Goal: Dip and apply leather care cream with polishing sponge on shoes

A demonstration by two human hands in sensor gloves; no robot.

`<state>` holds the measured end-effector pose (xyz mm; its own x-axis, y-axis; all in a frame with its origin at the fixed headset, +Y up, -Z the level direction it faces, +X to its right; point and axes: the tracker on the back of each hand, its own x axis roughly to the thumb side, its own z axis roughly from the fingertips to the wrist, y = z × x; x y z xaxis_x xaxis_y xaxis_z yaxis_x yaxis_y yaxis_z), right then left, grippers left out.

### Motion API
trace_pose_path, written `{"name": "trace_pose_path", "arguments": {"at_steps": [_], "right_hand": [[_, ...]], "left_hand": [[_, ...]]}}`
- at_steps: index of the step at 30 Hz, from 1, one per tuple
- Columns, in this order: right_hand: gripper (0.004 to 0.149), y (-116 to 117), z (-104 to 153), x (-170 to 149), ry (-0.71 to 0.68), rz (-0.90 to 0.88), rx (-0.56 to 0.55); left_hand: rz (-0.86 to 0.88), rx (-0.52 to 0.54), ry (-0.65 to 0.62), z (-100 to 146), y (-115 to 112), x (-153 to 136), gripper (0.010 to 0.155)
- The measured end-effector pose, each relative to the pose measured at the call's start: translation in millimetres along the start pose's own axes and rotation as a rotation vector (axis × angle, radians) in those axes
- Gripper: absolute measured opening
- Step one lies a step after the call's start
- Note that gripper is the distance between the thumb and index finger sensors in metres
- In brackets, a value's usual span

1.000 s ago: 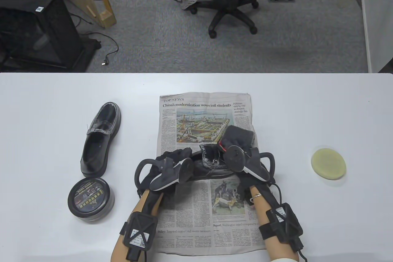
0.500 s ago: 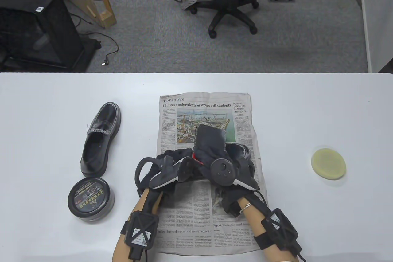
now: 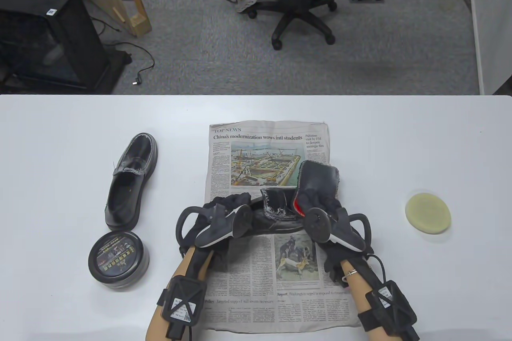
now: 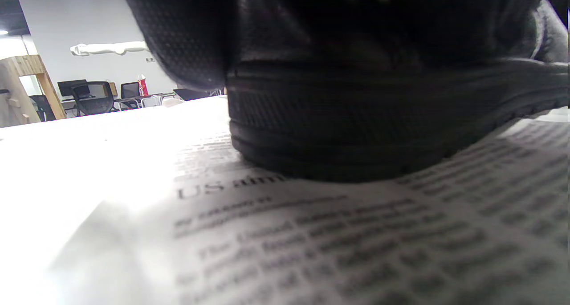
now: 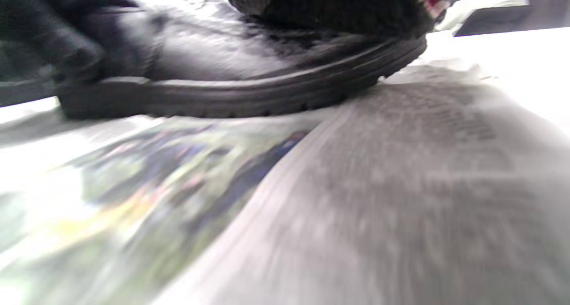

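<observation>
Step in hand: the person is working a dark polishing cloth (image 3: 318, 181) over the toe end of the shoe on the newspaper (image 3: 276, 213); this is looking like buffing rather than cream application, though that is a judgement.
Left hand (image 3: 224, 213): it is curling round the heel end of that shoe and steadying it, the gloved fingers showing at the top of the left wrist view.
Right hand (image 3: 324, 209): it is gripping the cloth, fingers clenched into its fabric, and pressing it against the toe.
Shoe on the newspaper: it is lying sideways across the newspaper (image 3: 256, 285), its sole resting on the print.
Second shoe (image 3: 130, 181): it is standing on the tabletop (image 3: 60, 137) left of the paper, untouched.
Cream tin (image 3: 119, 255): it is sitting just below the second shoe, lid on.
Polishing sponge (image 3: 428, 213): it is lying well apart on the right, no hand on it.
Next move, as judged: the cloth needs setting down, the tin opening, and the sponge fetching for dipping.
</observation>
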<state>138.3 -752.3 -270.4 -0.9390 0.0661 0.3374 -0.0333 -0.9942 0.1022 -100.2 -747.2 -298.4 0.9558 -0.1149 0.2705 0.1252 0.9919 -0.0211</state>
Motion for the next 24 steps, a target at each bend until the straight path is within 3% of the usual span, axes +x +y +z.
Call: {"name": "trace_pose_path", "arguments": {"at_steps": [5,8,10,15,19,24], "right_hand": [[0.055,-5.2,3.4,34.7,-0.131,-0.136,-0.044],[0.055,-13.0,-18.3,54.7,-0.162,-0.233,-0.061],[0.055,-15.7,-40.9,58.1,-0.118,-0.222,-0.029],[0.057,-14.7,-64.6,36.7,0.043,-0.278,0.017],[0.058,-7.6,-48.8,0.2,0.164,-0.144,0.027],[0.057,0.8,-13.4,0.5,0.089,0.052,-0.031]], "left_hand": [[-0.004,-0.020,-0.016,-1.4,0.4,0.5,0.083],[0.011,-0.027,-0.016,-2.2,-0.4,-0.6,0.083],[0.014,-0.030,-0.015,-2.2,-0.6,-0.5,0.084],[0.004,-0.015,-0.011,-1.1,-0.7,0.0,0.085],[0.006,-0.007,-0.010,-0.8,-0.7,0.1,0.085],[0.001,-0.008,-0.012,-1.0,-0.6,0.8,0.085]]}}
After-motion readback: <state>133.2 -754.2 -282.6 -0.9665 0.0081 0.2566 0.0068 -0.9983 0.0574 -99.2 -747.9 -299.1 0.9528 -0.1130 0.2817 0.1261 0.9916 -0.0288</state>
